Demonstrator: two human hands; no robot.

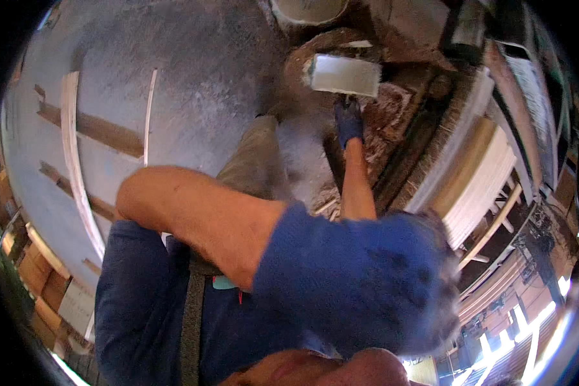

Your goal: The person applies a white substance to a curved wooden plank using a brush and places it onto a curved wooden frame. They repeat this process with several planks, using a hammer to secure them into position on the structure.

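Observation:
My right hand (348,120), in a dark glove, reaches down at the end of a bare forearm. Its fingers meet the near edge of a pale, flat rectangular object (346,75) and appear closed on it; blur hides whether this is a pan or a panel. Brown sawdust-like material (392,106) lies around and beside the object. My left arm (199,215), bare below a blue sleeve, bends out to the left with its elbow near a dark blue cloth-covered shape. The left hand does not show.
A round, pale-rimmed container (310,11) stands beyond the rectangular object. Stacked pale boards (476,180) and a dark beam (418,128) run along the right. Thin wooden strips (74,148) cross brown battens on the grey floor (199,71) at left. My trousered leg (257,154) stands in the middle.

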